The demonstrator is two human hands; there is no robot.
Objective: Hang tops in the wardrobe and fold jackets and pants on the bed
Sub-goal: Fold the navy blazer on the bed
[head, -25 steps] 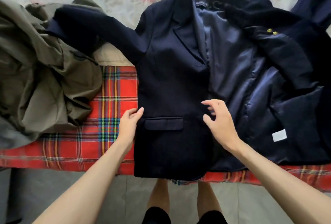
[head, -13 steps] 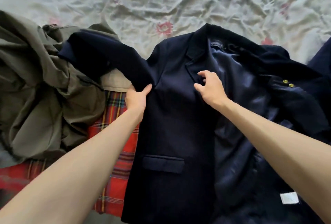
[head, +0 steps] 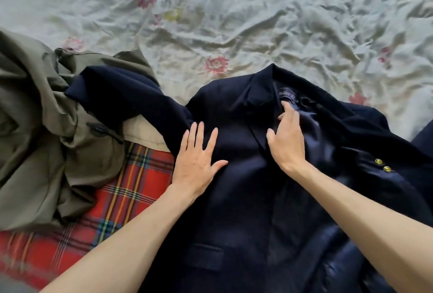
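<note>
A dark navy blazer jacket [head: 236, 210] lies open at the near edge of the floral-sheeted bed [head: 257, 23]. The left hand [head: 195, 163] presses flat on its front; the right hand [head: 287, 142] rests, fingers relaxed, on its lapel.

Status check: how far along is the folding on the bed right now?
Done: nothing looks folded yet. In hand: the navy jacket lies spread on the bed, front open with lining showing; left hand presses flat on its front panel, right hand rests at the lapel. Left: fold this jacket, then the crumpled olive garment under its sleeve.
</note>
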